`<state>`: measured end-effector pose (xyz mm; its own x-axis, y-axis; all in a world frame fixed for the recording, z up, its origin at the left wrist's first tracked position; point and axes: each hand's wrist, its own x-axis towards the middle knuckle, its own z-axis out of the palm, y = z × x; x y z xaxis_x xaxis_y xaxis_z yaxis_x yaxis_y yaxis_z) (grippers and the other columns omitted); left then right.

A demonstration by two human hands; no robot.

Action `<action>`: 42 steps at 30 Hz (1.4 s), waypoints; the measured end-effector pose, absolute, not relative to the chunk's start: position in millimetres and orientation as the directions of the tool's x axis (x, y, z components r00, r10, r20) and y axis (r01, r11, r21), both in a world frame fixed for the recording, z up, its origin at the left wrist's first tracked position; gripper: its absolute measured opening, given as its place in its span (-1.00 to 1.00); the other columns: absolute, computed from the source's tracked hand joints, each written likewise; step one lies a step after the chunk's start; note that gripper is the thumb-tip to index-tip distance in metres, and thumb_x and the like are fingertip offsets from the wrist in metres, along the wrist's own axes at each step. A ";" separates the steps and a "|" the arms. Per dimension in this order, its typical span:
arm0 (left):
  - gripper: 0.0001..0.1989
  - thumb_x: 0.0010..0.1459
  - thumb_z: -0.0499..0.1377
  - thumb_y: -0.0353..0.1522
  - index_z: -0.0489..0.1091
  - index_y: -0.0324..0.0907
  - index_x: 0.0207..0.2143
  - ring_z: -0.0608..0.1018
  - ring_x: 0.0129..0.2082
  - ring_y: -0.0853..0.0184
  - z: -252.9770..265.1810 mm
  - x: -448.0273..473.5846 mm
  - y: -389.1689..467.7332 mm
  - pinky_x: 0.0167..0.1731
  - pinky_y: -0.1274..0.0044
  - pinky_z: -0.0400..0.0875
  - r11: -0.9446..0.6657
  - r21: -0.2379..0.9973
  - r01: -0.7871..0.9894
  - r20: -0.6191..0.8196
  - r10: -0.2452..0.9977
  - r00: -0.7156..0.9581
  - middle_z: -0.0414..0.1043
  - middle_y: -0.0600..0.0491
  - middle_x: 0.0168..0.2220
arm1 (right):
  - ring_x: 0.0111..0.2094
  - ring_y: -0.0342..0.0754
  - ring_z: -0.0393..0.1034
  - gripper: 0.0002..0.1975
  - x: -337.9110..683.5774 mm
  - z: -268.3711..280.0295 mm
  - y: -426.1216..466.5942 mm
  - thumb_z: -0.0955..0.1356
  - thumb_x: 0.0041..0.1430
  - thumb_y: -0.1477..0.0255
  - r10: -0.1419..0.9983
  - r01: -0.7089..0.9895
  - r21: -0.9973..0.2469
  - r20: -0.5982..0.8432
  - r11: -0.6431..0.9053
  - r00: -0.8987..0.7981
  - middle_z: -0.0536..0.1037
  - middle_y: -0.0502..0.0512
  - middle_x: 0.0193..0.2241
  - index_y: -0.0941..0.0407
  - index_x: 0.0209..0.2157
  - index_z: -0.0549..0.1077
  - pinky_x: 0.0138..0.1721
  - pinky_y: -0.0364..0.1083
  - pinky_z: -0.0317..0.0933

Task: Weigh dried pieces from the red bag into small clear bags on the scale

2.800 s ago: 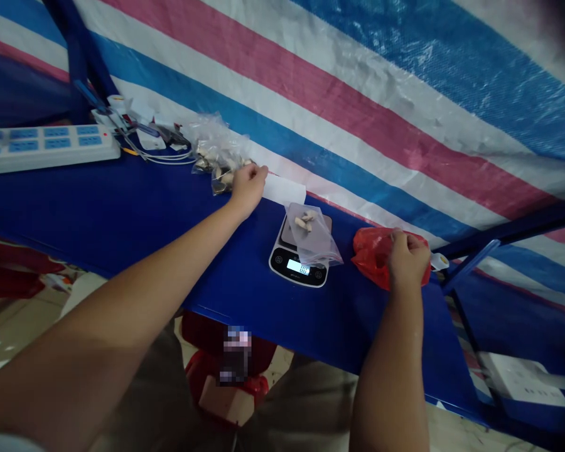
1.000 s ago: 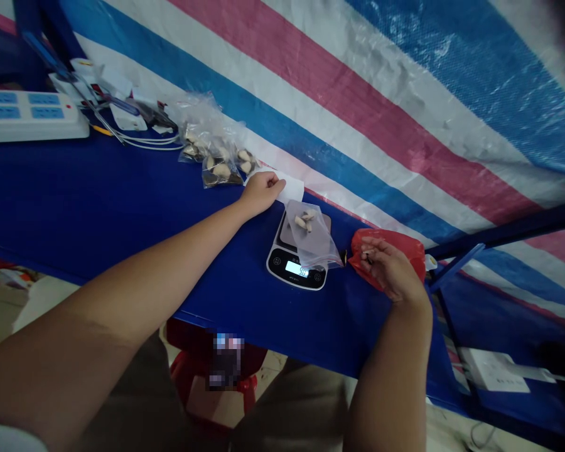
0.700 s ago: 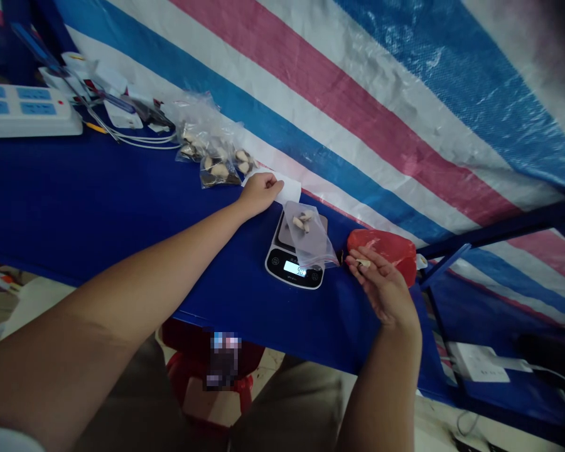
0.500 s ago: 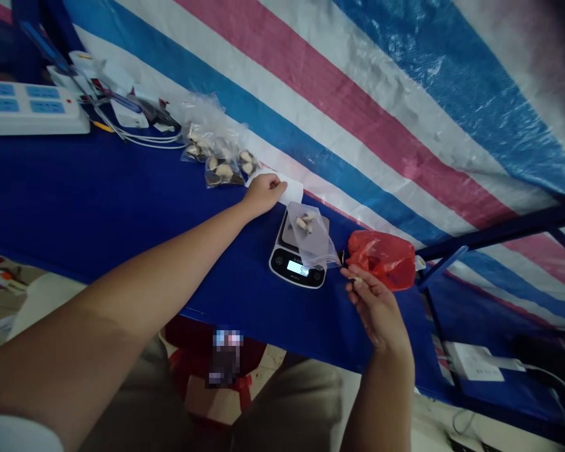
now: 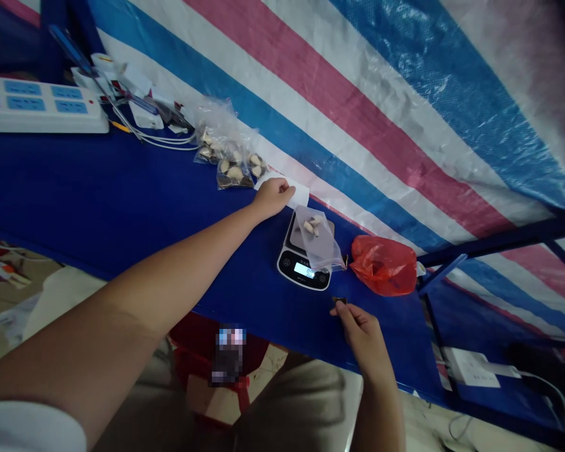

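— Right hand (image 5: 362,329)?

— Closed in a pinch on a small dark piece (image 5: 339,301), thumb against forefinger; held just over the near edge of the blue table (image 5: 98,201), in front of the digital scale (image 5: 306,263) and apart from it.

— Likely handling?

— Judged very light and hard, like a chip or a shell fragment; too small to name exactly; easy to drop, so best taken by its sides at the fingertips, as seen.

— Left hand (image 5: 274,196)?

— Stretched to the far edge of the table; laid on a white paper slip (image 5: 299,193) with fingers curled; could not tell whether gripping the slip or only pressing it flat.

— On the scale?

— Carried a clear zip bag (image 5: 322,248) with a few pale pieces (image 5: 312,226) inside; display lit, digits unreadable; looked thin, limp and slippery, its mouth drooping over the scale's right side.

— Beside it?

— Lay a crumpled red plastic bag (image 5: 383,265) just to the right, near the table's right end; soft and light by the look.

— Room to move?

— Open blue surface along the near edge and to the left of the scale; tighter at the far edge, with filled small bags (image 5: 230,164), cables and a power strip (image 5: 37,113) toward the far left corner, and the striped tarp (image 5: 358,94) right behind.
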<state>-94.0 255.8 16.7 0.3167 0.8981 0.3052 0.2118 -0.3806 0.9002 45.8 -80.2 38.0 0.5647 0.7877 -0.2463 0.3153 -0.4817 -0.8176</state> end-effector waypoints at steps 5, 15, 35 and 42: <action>-0.70 0.19 0.18 -0.33 0.21 -0.14 -0.58 0.29 -0.51 0.36 17.3 -94.5 254.6 -0.41 0.44 0.10 -0.366 0.906 0.211 0.288 0.901 0.326 0.24 0.13 -0.58 | -0.58 -0.16 -0.03 -0.45 39.1 45.5 -87.5 0.32 0.22 -0.12 0.829 0.387 -0.775 -0.298 -0.500 0.472 0.17 -0.07 -0.62 0.10 -0.37 0.56 -0.56 -0.12 -0.18; -0.69 0.20 0.17 -0.32 0.22 -0.15 -0.59 0.29 -0.51 0.37 18.0 -94.6 254.6 -0.40 0.45 0.12 -0.367 0.903 0.225 0.285 0.901 0.327 0.25 0.13 -0.58 | -0.65 -0.25 -0.12 -0.49 21.8 71.1 -34.8 0.40 0.11 -0.06 0.778 0.054 -0.910 -0.320 -0.412 0.541 0.10 -0.18 -0.61 0.11 -0.20 0.51 -0.64 -0.18 -0.26; -0.69 0.19 0.17 -0.31 0.23 -0.15 -0.59 0.28 -0.53 0.39 14.3 -92.9 257.1 -0.42 0.45 0.10 -0.380 0.897 0.225 0.293 0.893 0.341 0.23 0.14 -0.59 | 0.15 0.11 0.45 -0.46 37.1 21.7 -82.4 0.45 0.19 0.13 0.765 0.196 -0.956 -0.042 -0.218 0.643 0.57 0.27 0.09 0.07 0.11 0.37 0.28 0.23 0.19; -0.70 0.19 0.17 -0.31 0.23 -0.15 -0.59 0.30 -0.52 0.37 16.8 -94.1 254.3 -0.41 0.45 0.12 -0.366 0.900 0.237 0.277 0.899 0.338 0.23 0.13 -0.60 | 0.16 0.13 0.42 -0.47 48.7 4.0 -95.4 0.30 0.34 0.19 0.802 0.706 -0.629 0.210 -0.327 0.558 0.48 0.31 0.17 0.11 0.25 0.28 0.19 0.20 0.27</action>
